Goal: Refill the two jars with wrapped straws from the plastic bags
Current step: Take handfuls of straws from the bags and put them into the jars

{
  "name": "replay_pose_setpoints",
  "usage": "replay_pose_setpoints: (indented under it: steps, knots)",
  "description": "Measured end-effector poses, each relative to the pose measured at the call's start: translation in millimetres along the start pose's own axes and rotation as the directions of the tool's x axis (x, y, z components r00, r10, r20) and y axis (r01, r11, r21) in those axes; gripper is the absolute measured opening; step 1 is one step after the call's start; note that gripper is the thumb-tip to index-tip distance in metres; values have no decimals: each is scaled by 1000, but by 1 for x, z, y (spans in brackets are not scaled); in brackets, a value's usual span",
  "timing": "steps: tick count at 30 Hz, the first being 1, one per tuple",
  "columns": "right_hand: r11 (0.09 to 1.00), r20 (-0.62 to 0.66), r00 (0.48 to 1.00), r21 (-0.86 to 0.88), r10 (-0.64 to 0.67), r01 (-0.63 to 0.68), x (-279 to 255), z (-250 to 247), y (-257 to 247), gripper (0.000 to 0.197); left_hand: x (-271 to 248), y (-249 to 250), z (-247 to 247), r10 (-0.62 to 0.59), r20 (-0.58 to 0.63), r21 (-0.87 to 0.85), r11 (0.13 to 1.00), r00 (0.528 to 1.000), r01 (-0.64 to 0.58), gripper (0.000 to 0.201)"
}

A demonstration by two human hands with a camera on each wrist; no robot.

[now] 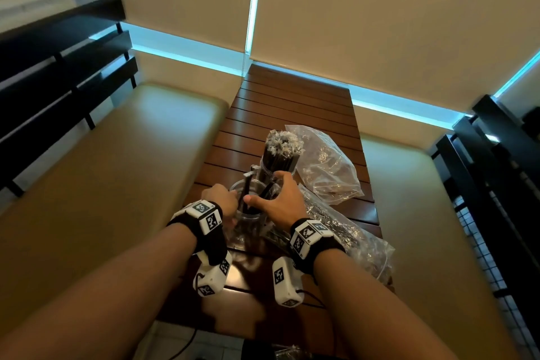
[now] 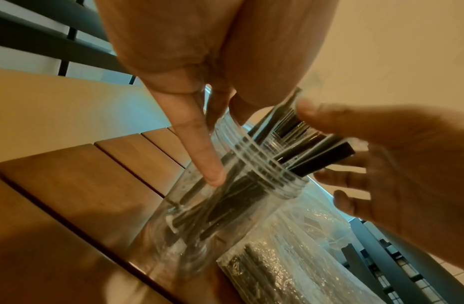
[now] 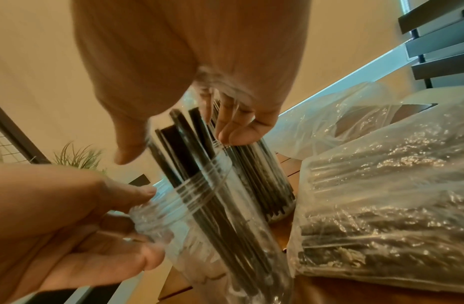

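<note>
Clear plastic is what both hands are working around: the near jar point(image 1: 247, 215), sitting close to the 6 o'clock end of the slatted wooden table point(image 1: 292, 114), is holding only a loose handful of black wrapped straws point(image 1: 248, 193) that are leaning toward 1 o'clock. The left hand point(image 1: 220, 203) is curling round the jar's threaded neck from 9 o'clock, thumb and fingers gripping it, probably to be keeping the light container from tipping. The right hand point(image 1: 282, 199) is reaching over the mouth from 3 o'clock with fingers spread and relaxed, touching the straw tops, seemingly herding them upright; it is not plainly gripping anything. Just beyond, at 12 o'clock, the second jar point(image 1: 279, 165) is standing packed full, so this near one looks like the remaining work. A bag of straws point(image 1: 350, 238) is lying at 4 o'clock, touching the near jar, within easy reach for the next handful. An emptied-looking bag point(image 1: 327, 164) is slumping at 2 o'clock.
</note>
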State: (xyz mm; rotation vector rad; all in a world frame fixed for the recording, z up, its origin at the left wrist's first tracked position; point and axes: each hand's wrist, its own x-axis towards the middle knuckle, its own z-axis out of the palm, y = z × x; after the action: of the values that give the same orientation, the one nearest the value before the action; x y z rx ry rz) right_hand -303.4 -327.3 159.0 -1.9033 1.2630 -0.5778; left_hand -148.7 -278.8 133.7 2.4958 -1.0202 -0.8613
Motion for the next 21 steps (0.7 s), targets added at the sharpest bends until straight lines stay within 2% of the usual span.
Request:
replay_pose_setpoints:
  steps: [2,4,5,7,8,10,13,15,17,18,19,21]
  knots:
    - [999,-18,1000,50,8,-7,-2,-5,1,93,-4,3,-5,21,-64,73,997,998,-16,45]
    - [995,-95,995,100,21,-11,-5,-16,5,87,-16,10,-11,110,-220,93,991,969,-91,43]
    - [995,-152,988,101,26,-11,-6,-24,9,78,-24,15,-14,187,-305,95,982,934,-166,39]
    - [998,-267,962,17,65,-62,-6,-46,28,49,-46,31,-20,398,-399,176,918,826,-356,27]
    - [989,-326,939,-53,110,-135,-8,-57,41,38,-59,40,-22,495,-406,216,869,768,-445,21]
    - [917,-415,874,-184,253,-353,-17,-79,69,33,-80,58,-20,645,-364,279,764,672,-582,18]
    - [740,-526,707,-200,472,-642,-40,-103,105,46,-97,79,2,784,-223,337,620,580,-708,23]
    - [669,-543,602,-96,585,-737,-57,-112,118,63,-100,87,22,815,-114,349,568,569,-745,23]
    - [614,-473,506,101,721,-783,-65,-118,133,82,-100,92,42,803,-16,367,559,595,-744,22]
    - [585,-409,484,166,773,-794,-67,-118,142,85,-100,93,53,787,31,372,563,616,-738,22]
    - [565,-334,487,198,807,-801,-70,-120,146,79,-101,93,63,768,78,375,568,635,-733,22]
    - [576,-228,531,250,816,-778,-73,-122,151,55,-102,94,82,727,174,380,572,664,-727,26]
